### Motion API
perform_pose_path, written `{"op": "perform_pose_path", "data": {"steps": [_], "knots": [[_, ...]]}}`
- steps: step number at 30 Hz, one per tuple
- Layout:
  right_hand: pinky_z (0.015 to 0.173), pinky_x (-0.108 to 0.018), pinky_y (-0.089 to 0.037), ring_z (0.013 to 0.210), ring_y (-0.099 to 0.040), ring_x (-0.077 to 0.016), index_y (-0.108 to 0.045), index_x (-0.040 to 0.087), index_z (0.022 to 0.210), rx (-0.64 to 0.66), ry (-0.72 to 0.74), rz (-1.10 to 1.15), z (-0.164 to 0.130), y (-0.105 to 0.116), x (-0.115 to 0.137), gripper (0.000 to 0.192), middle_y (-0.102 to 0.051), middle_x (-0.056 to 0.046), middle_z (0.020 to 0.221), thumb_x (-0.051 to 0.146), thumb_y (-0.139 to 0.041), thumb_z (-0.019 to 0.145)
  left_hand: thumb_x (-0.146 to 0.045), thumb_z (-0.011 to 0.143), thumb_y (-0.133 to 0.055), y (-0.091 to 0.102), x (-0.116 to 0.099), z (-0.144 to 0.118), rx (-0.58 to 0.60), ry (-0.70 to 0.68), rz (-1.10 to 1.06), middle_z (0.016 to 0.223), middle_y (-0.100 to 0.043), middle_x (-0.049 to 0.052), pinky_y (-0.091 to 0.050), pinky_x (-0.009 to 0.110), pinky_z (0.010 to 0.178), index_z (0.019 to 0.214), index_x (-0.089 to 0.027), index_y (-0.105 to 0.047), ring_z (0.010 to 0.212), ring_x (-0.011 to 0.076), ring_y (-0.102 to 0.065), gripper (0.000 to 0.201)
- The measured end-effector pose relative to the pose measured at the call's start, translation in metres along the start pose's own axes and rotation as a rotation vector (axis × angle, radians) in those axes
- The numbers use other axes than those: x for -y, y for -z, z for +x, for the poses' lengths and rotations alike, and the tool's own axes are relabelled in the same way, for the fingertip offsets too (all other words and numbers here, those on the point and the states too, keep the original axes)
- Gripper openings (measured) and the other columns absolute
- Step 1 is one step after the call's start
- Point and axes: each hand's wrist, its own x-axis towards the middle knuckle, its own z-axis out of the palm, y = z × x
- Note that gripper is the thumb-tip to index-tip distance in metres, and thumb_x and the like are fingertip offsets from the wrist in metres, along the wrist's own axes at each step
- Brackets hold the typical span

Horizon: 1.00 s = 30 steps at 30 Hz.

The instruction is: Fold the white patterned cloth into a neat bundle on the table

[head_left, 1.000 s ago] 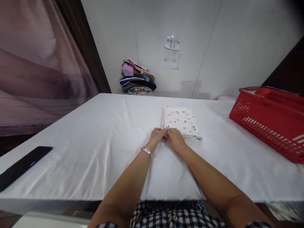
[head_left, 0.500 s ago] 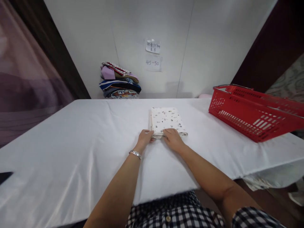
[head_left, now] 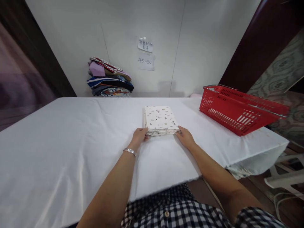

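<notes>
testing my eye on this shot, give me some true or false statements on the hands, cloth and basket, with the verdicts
1. The left hand and right hand both touch the folded cloth. True.
2. The folded cloth is plain red. False: it is white with small printed motifs.
3. The red basket stands to the right of the folded cloth. True.
4. The right hand is inside the red basket. False: it is at the folded cloth's near right corner.

white, motif-printed folded cloth (head_left: 161, 117)
</notes>
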Motion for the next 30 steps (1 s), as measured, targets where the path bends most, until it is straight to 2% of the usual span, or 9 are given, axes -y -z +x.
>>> {"op": "perform_pose_path", "data": {"steps": [3, 10, 15, 21, 27, 30], "knots": [[0.093, -0.036, -0.041, 0.108, -0.054, -0.0225, -0.049, 0.014, 0.129, 0.001, -0.028, -0.004, 0.004, -0.001, 0.003, 0.048, -0.059, -0.012, 0.120, 0.034, -0.048, 0.086, -0.034, 0.074, -0.064, 0.001, 0.001, 0.000, 0.007, -0.016, -0.012, 0.063, -0.062, 0.004, -0.046, 0.024, 0.048, 0.092, -0.010, -0.054, 0.048, 0.0123, -0.056, 0.032], [0.090, -0.033, -0.044, 0.101, -0.058, -0.0194, -0.055, 0.020, 0.123, -0.039, -0.072, 0.088, 0.008, -0.003, -0.002, 0.040, -0.062, -0.007, 0.118, 0.030, -0.046, 0.086, -0.036, 0.071, -0.067, 0.001, 0.001, 0.002, 0.010, -0.012, -0.044, 0.061, -0.061, 0.002, -0.043, 0.024, 0.047, 0.090, -0.012, -0.054, 0.045, 0.0115, -0.054, 0.034], [0.090, -0.033, -0.043, 0.106, -0.056, -0.0209, -0.054, 0.017, 0.124, -0.010, -0.055, -0.020, 0.010, 0.000, 0.003, 0.040, -0.061, -0.009, 0.119, 0.027, -0.044, 0.087, -0.038, 0.072, -0.066, 0.001, 0.002, 0.003, 0.003, -0.021, -0.016, 0.063, -0.062, 0.003, -0.043, 0.024, 0.047, 0.091, -0.012, -0.054, 0.046, 0.0115, -0.054, 0.035], [0.080, -0.031, -0.045, 0.105, -0.054, -0.0228, -0.051, 0.018, 0.126, 0.004, -0.018, -0.145, 0.015, 0.000, 0.010, 0.041, -0.059, -0.010, 0.117, 0.023, -0.044, 0.086, -0.038, 0.070, -0.068, 0.002, 0.001, 0.000, -0.006, -0.029, -0.008, 0.061, -0.062, 0.002, -0.043, 0.025, 0.048, 0.093, -0.012, -0.055, 0.046, 0.0118, -0.054, 0.038], [0.079, -0.029, -0.044, 0.098, -0.056, -0.0205, -0.051, 0.018, 0.125, -0.020, 0.026, -0.132, 0.022, 0.004, 0.002, 0.041, -0.058, -0.008, 0.116, 0.017, -0.040, 0.085, -0.037, 0.072, -0.064, -0.003, 0.003, -0.002, -0.061, -0.063, 0.110, 0.054, -0.054, -0.003, -0.039, 0.023, 0.046, 0.102, -0.015, -0.053, 0.043, 0.0109, -0.048, 0.039], [0.079, -0.030, -0.044, 0.097, -0.056, -0.0203, -0.052, 0.019, 0.123, -0.005, 0.031, -0.112, 0.022, 0.008, -0.006, 0.042, -0.059, -0.007, 0.114, 0.016, -0.040, 0.084, -0.037, 0.073, -0.062, -0.005, 0.008, -0.001, -0.070, -0.095, 0.208, 0.057, -0.055, -0.003, -0.036, 0.023, 0.047, 0.107, -0.017, -0.050, 0.045, 0.0116, -0.048, 0.042]]}}
